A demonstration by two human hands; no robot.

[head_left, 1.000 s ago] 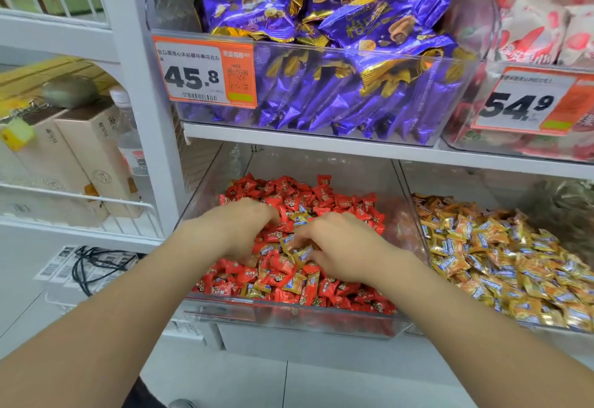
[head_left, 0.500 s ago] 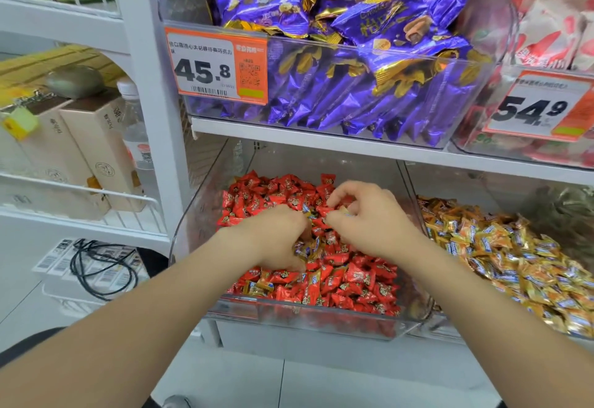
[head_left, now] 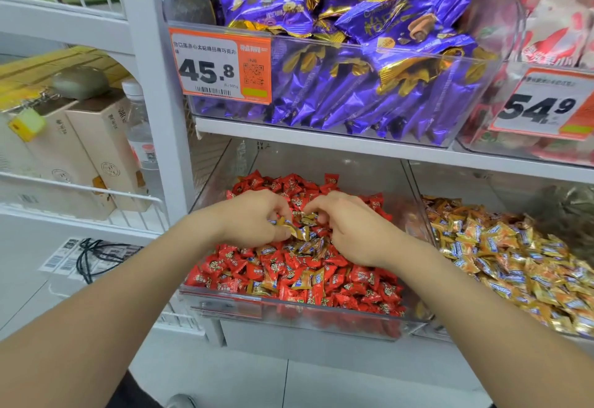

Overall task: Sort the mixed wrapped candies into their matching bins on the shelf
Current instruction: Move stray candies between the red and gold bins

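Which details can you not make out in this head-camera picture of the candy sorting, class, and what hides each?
Head view: how many gold candies the left hand and right hand hold; curled fingers cover them.
Head view: the 54.9 price tag and the gold candy bin; cut off by the right edge.
Head view: small print on the 45.8 price tag; too small.

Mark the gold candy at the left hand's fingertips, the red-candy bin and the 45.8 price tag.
gold candy [head_left: 298, 233]: head view, wrapper's middle.
red-candy bin [head_left: 225, 169]: head view, bare left wall.
45.8 price tag [head_left: 207, 70]: head view, printed digits.
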